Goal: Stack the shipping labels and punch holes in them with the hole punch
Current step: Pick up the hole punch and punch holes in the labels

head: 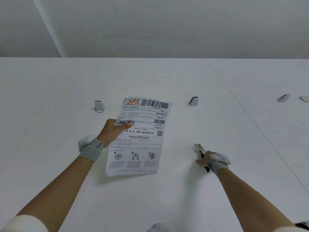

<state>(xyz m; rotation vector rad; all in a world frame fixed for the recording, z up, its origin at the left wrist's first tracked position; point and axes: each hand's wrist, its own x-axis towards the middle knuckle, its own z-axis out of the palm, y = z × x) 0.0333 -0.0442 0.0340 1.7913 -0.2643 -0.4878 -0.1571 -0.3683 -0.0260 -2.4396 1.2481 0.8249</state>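
My left hand (pixel 112 131) grips the stack of shipping labels (pixel 142 148) by its left edge, thumb on top near a barcode. The top sheet shows an orange SPX logo, barcodes and box icons; it is lifted and tilted above the white table (pixel 50 97), casting a shadow below its lower edge. To the right, my right hand (pixel 207 160) is closed around the handles of a metal hand-held hole punch (pixel 199 149), whose silver head points up and left, apart from the paper. How many sheets the stack holds cannot be told.
Small white-and-grey devices stand on the table: one behind my left hand (pixel 99 106), one right of the labels (pixel 194 101), another far right (pixel 283 98). A seam (pixel 250 119) runs diagonally across the table's right side. A wall rises behind the far edge.
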